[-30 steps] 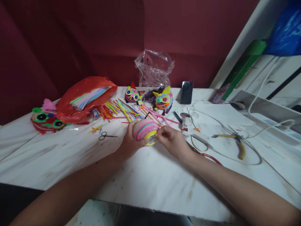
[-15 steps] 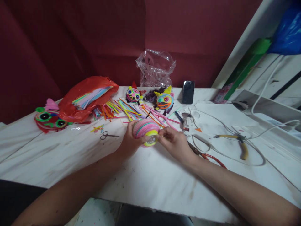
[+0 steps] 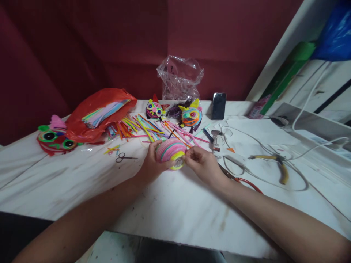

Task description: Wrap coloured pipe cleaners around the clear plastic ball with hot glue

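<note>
A ball wrapped in pink, blue and yellow strips [image 3: 170, 152] is held just above the white table [image 3: 170, 208] at the middle. My left hand [image 3: 150, 165] cups its left side with fingers closed round it. My right hand [image 3: 201, 164] pinches at the ball's right lower edge, thumb and forefinger pressed together. Behind the ball lies a spread of coloured strips [image 3: 148, 128].
Small scissors [image 3: 123, 158] lie left of the ball. A red bag of strips [image 3: 101, 111], a flat owl face [image 3: 55, 138], two decorated balls [image 3: 190, 117], a clear bag [image 3: 179, 78] and a phone [image 3: 218, 106] stand behind. Pliers [image 3: 276, 166], wires and red-handled scissors [image 3: 241, 180] lie right.
The ball has turned slightly in my hands, and my right fingers have shifted a little along its lower right edge. Everything on the table stays put.
</note>
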`<state>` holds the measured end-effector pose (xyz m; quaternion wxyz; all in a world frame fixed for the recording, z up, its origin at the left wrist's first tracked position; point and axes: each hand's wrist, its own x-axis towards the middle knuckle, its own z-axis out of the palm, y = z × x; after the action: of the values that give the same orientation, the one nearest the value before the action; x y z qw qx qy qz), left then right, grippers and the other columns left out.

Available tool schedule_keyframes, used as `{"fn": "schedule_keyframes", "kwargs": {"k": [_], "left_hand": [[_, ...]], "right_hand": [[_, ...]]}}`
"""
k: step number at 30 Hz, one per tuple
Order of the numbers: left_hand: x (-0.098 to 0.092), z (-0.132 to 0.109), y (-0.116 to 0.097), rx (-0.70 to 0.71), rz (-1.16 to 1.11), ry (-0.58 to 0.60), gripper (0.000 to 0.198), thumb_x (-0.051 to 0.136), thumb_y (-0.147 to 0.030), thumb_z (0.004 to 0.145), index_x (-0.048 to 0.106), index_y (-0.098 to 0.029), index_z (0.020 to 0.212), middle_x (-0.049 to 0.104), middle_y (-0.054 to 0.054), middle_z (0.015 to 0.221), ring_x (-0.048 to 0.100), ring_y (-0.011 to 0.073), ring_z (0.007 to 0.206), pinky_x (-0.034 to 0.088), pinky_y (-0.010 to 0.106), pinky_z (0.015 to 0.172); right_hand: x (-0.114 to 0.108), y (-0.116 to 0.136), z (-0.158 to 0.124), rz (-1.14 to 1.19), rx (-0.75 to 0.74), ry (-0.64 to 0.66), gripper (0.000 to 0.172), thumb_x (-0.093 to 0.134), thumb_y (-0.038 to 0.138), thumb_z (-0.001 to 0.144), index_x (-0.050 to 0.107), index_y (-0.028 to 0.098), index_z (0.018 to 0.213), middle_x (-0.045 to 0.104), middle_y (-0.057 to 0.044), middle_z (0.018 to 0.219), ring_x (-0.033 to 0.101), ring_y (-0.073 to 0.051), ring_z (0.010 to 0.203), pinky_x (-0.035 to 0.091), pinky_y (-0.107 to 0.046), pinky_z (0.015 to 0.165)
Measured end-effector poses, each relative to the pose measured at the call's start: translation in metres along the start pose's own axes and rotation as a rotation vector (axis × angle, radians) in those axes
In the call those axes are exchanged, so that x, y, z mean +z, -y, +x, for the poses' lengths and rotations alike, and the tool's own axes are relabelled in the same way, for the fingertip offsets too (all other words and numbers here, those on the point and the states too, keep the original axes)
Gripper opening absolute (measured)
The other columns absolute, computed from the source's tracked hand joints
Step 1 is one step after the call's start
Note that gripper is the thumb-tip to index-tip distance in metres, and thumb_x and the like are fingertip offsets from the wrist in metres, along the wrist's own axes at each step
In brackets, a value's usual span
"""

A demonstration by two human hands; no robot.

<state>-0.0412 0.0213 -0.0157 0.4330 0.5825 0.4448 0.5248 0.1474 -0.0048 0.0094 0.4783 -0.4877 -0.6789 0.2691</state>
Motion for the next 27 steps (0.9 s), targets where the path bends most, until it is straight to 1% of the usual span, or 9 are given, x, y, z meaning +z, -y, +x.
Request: {"fn": "schedule_keyframes", "kwargs": {"k": [3,6,10,12,14,17,21,24,27], "left_hand": [[-0.002,0.004,0.005,-0.008,-0.04,0.016,0.08,0.085,-0.043,0.051,0.048,-0.02,0.119,0.056,0.01,0.121,0.057,0.0282,0.109,0.047,0.041,0.093],[-0.003,0.005,0.003,-0.014,-0.047,0.034,0.073,0.081,-0.047,0.057,0.049,-0.02,0.117,0.058,0.009,0.118,0.058,0.0279,0.11,0.047,0.042,0.095],[-0.004,0.002,-0.01,-0.091,0.051,0.073,0.08,0.085,-0.039,0.051,0.049,-0.02,0.12,0.06,0.008,0.111,0.059,0.0292,0.104,0.05,0.042,0.088],[-0.004,0.001,-0.015,-0.114,0.07,0.076,0.079,0.084,-0.036,0.051,0.048,-0.02,0.12,0.06,0.008,0.11,0.059,0.0296,0.104,0.05,0.042,0.089],[-0.004,0.001,-0.017,-0.119,0.066,0.075,0.078,0.082,-0.035,0.052,0.048,-0.02,0.12,0.058,0.008,0.113,0.057,0.0302,0.107,0.048,0.044,0.092],[-0.004,0.001,-0.013,-0.123,0.054,0.063,0.082,0.082,-0.035,0.051,0.046,-0.02,0.124,0.055,0.01,0.121,0.054,0.0322,0.113,0.045,0.046,0.097],[-0.004,0.001,-0.007,-0.079,0.026,0.052,0.087,0.083,-0.036,0.051,0.043,-0.021,0.128,0.048,0.012,0.131,0.051,0.0334,0.12,0.041,0.047,0.102],[-0.003,0.001,-0.008,-0.059,0.01,0.056,0.089,0.083,-0.036,0.051,0.042,-0.021,0.129,0.048,0.012,0.131,0.05,0.033,0.121,0.042,0.047,0.102],[-0.002,0.0,-0.009,-0.057,-0.019,0.067,0.087,0.082,-0.036,0.051,0.043,-0.021,0.127,0.049,0.01,0.128,0.053,0.0314,0.116,0.045,0.045,0.097]], "right_hand": [[0.0,-0.002,0.0,0.0,-0.004,0.011,0.013,0.057,0.031,0.075,0.055,0.02,0.068,0.056,0.002,0.058,0.05,-0.012,0.054,0.039,-0.023,0.052],[-0.001,-0.001,0.0,0.002,-0.008,0.028,0.011,0.057,0.029,0.074,0.054,0.021,0.067,0.055,0.002,0.058,0.05,-0.012,0.054,0.039,-0.022,0.052],[-0.001,0.001,-0.001,-0.007,0.004,0.04,0.01,0.055,0.027,0.072,0.052,0.021,0.066,0.055,0.002,0.059,0.049,-0.012,0.054,0.038,-0.023,0.052],[0.0,0.001,-0.001,-0.016,0.005,0.043,0.01,0.054,0.027,0.072,0.052,0.02,0.065,0.055,0.002,0.059,0.049,-0.012,0.055,0.038,-0.024,0.053],[0.0,0.002,-0.001,-0.013,0.009,0.044,0.01,0.054,0.028,0.072,0.053,0.02,0.067,0.056,0.001,0.061,0.05,-0.013,0.056,0.039,-0.024,0.054],[0.0,0.003,-0.002,0.013,0.006,0.034,0.01,0.054,0.029,0.072,0.055,0.019,0.07,0.057,0.0,0.063,0.052,-0.013,0.058,0.041,-0.025,0.055],[0.001,0.004,-0.003,0.052,0.005,0.01,0.011,0.055,0.03,0.074,0.056,0.019,0.07,0.055,0.001,0.061,0.05,-0.012,0.056,0.04,-0.024,0.053],[0.002,0.003,-0.004,0.073,0.006,0.012,0.014,0.057,0.032,0.075,0.055,0.02,0.069,0.054,0.002,0.06,0.048,-0.012,0.055,0.039,-0.023,0.053],[0.003,0.002,-0.004,0.061,0.014,0.016,0.016,0.056,0.033,0.076,0.055,0.019,0.069,0.054,0.002,0.06,0.048,-0.012,0.055,0.039,-0.024,0.053]]}}
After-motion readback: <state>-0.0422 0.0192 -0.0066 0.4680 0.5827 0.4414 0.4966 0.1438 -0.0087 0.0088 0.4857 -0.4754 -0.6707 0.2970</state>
